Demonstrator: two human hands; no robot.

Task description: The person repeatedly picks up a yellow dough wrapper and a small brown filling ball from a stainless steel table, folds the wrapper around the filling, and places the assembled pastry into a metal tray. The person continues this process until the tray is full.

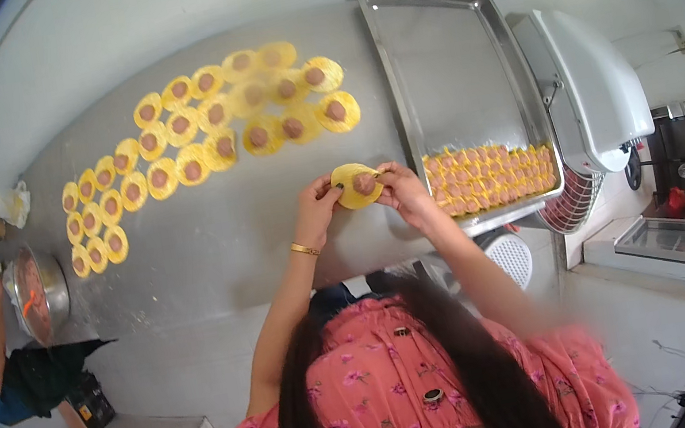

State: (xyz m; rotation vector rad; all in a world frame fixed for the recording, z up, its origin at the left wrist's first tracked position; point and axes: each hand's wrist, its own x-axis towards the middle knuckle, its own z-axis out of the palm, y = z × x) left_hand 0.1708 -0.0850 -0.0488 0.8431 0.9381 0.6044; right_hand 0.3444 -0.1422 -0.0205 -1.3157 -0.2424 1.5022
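Your left hand (319, 204) and right hand (401, 188) apparently pinched a filled wrapper (356, 187), small in view; shaping likely called for gathering edges.

The left forearm (281, 320) and right forearm (474, 260), both bare, cross the near edge of the worktop (223, 251), slanting toward each other. Just inside that edge, the left hand (318, 203) and right hand (401, 190) face one another, slightly apart, fingers bent, each pinching with thumb and fingertips.
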